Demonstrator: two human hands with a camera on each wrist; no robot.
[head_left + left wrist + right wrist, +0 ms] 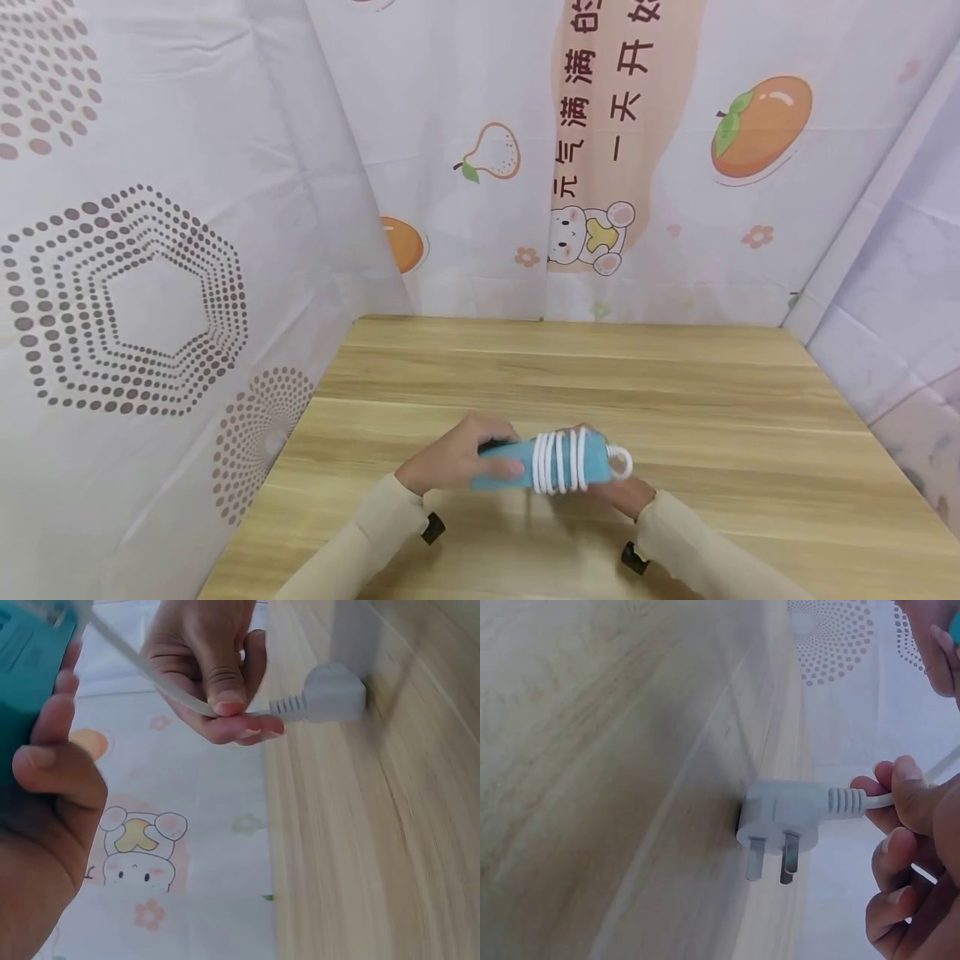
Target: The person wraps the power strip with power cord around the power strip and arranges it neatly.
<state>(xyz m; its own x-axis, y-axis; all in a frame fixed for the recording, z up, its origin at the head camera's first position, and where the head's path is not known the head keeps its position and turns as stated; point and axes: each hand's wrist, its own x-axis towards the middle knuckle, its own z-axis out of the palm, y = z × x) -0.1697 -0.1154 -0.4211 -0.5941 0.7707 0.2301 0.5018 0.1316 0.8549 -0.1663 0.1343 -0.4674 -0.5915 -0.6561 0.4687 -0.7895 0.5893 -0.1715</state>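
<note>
My left hand [453, 457] grips one end of a blue power strip [597, 460], with the thumb across its top. White cord [559, 463] is wound round the strip in several turns and loops at the right end. Mostly behind and below the strip in the head view is my right hand [628, 497]. In the right wrist view, its thumb and fingers pinch the cord just behind a white plug [778, 814] with flat metal pins. The plug hangs close over the tabletop in the left wrist view, where the teal strip shows only at the upper left edge.
A wood-grain table [570, 367] lies under both hands. White printed curtains [450, 75] with fruit, cartoon and lettering stand along its back edge and sides. A dark wrist strap piece [432, 528] shows below the left sleeve and another [634, 558] below the right.
</note>
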